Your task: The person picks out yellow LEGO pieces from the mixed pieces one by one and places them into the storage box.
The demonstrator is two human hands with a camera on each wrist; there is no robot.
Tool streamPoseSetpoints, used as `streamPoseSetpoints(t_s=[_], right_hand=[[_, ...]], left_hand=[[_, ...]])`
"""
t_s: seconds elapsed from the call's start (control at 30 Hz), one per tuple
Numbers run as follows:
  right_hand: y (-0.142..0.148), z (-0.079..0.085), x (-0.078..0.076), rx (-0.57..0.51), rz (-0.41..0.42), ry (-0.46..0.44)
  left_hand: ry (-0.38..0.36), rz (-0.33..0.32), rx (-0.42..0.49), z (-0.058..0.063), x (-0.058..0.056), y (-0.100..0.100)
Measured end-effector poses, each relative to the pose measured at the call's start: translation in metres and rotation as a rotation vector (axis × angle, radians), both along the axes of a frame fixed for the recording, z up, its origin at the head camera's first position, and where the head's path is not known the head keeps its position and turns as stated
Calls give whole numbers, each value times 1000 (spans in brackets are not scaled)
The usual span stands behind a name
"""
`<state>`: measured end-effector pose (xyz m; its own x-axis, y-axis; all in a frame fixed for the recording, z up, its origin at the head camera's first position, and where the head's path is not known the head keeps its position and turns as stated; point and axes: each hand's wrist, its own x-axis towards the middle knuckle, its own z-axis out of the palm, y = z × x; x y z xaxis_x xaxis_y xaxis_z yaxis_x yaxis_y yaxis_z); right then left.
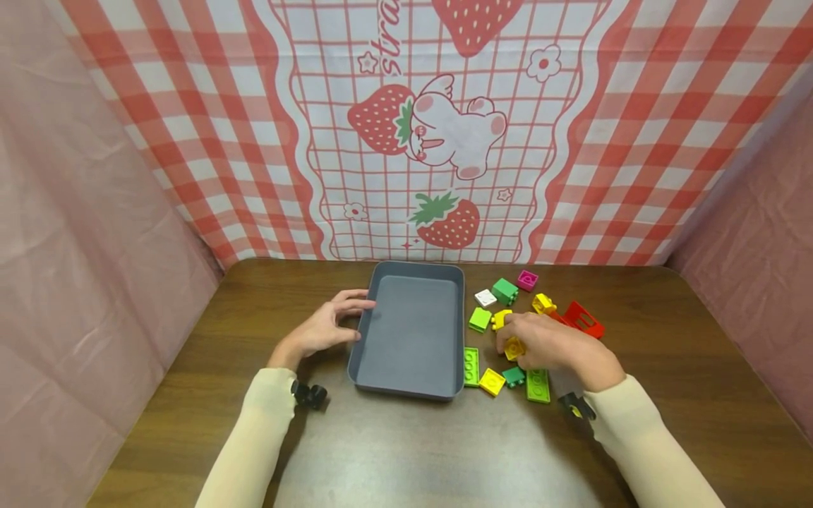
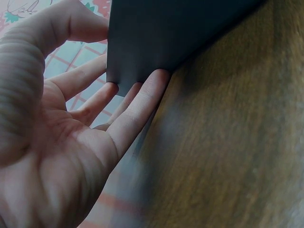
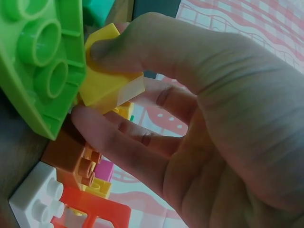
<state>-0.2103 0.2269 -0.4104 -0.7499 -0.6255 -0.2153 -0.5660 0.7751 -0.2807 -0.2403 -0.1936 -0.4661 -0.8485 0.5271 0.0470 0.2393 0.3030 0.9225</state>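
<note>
A dark grey rectangular tray [image 1: 406, 395] stands on the wooden table. My left hand [image 1: 327, 324] is at its left side, thumb and fingers spread and touching the outer wall [image 2: 142, 42]. To the right of the tray, my right hand [image 1: 546, 342] reaches down among loose toy building bricks. It pinches a yellow brick [image 3: 107, 71] between thumb and fingers, partly covered by the thumb. Beside that brick, a light green studded piece [image 3: 45, 61] fills the edge of the right wrist view. Another yellow brick [image 1: 502, 319] lies just beyond the fingers.
Around the right hand lie a green brick [image 1: 505, 291], a white piece [image 1: 485, 298], a magenta brick [image 1: 527, 280], a red piece [image 1: 587, 321] and a flat yellow brick [image 1: 492, 382]. A light green plate [image 1: 471, 367] lies against the tray. A checked cloth [image 1: 222, 141] hangs behind.
</note>
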Motion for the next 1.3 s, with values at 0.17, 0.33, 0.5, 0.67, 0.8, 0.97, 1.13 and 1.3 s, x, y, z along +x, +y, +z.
streamPoseSetpoints(t_s=[0.17, 0.33, 0.5, 0.67, 0.8, 0.97, 1.13, 1.3], right_hand=[[4, 3, 1, -20, 9, 56], [7, 7, 1, -33, -7, 88], [9, 10, 1, -33, -10, 126], [9, 11, 1, -41, -7, 139], [8, 11, 0, -46, 2, 189], [8, 10, -2, -72, 21, 292], [8, 9, -6, -119, 61, 407], [8, 9, -9, -161, 85, 483]], left_hand=[[-1, -1, -3, 0, 0, 0], [4, -1, -10, 0, 0, 0], [6, 0, -11, -1, -1, -1], [5, 1, -9, 0, -1, -1], [9, -1, -8, 0, -1, -1], [12, -5, -6, 0, -1, 0], [7, -7, 0, -1, -2, -1], [8, -9, -3, -2, -1, -1]])
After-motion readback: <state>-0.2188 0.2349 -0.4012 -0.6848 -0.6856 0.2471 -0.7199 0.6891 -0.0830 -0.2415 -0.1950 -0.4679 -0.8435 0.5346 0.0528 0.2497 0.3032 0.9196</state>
